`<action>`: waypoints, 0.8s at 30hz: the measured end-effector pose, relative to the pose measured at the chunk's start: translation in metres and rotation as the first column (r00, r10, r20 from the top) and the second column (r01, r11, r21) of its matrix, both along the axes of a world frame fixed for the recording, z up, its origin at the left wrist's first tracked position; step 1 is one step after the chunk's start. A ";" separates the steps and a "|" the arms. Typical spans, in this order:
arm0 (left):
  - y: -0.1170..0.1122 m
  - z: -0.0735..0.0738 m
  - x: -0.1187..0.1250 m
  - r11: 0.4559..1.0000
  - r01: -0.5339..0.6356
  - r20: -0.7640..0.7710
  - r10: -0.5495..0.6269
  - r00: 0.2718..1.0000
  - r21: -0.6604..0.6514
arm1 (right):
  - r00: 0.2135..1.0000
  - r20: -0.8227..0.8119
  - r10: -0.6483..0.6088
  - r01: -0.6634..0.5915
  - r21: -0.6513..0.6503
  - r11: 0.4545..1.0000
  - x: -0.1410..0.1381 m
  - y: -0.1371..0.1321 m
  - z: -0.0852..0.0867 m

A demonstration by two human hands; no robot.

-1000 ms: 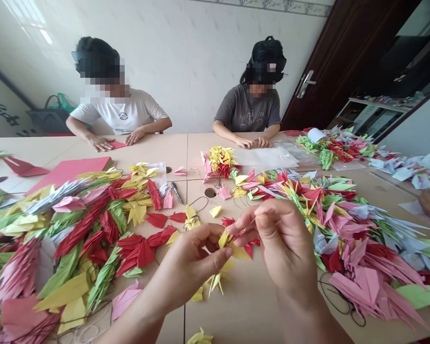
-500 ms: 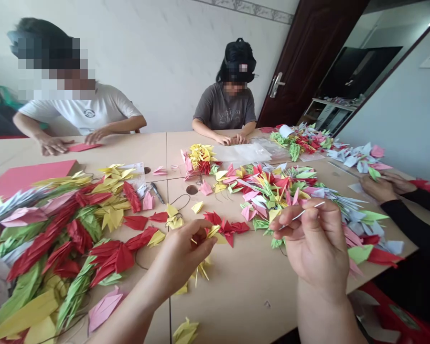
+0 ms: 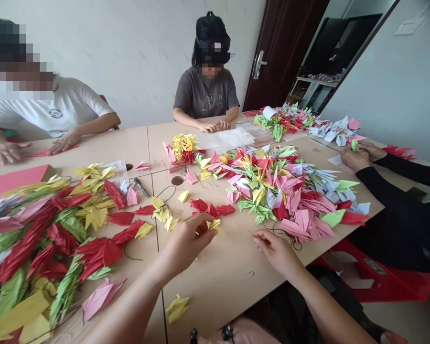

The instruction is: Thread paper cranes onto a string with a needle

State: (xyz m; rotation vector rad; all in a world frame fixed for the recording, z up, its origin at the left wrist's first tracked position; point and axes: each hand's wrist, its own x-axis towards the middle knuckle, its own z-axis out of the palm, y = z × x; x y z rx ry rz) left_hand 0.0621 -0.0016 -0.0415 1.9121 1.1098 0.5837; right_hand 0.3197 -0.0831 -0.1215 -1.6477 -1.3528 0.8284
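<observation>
evenly lit, the tan table (image 3: 208, 291) sits below a pale wall (image 3: 129, 52), brown door (image 3: 279, 52) at one o'clock; the left hand (image 3: 188, 236) pinches yellow paper (image 3: 214, 225) at six, the right hand (image 3: 276, 249) a needle (image 3: 251, 233) near five.

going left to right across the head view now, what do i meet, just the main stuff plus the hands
Red paper stack → pen → left hand → yellow folded paper at its fingertips → right hand → hands of a co-worker in black sleeves.
</observation>
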 end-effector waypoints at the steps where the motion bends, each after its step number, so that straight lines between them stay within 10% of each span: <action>1: -0.001 -0.002 0.002 1.000 0.013 -0.006 -0.013 1.000 -0.003 | 1.000 0.011 -0.001 0.001 0.010 1.000 -0.002 0.000 0.000; 6: -0.005 -0.007 0.013 0.997 0.083 -0.019 -0.083 0.996 -0.003 | 0.985 -0.068 0.156 -0.155 0.021 0.988 -0.029 0.007 0.021; 11: -0.007 -0.008 0.010 0.991 0.132 -0.012 -0.132 0.991 -0.022 | 0.766 -0.430 0.478 -0.549 -0.052 0.834 -0.051 0.024 0.041; 24: -0.021 -0.028 -0.016 0.986 0.041 -0.170 -0.013 0.985 0.163 | 0.950 -0.115 0.289 -0.300 -0.099 0.949 -0.019 0.014 0.019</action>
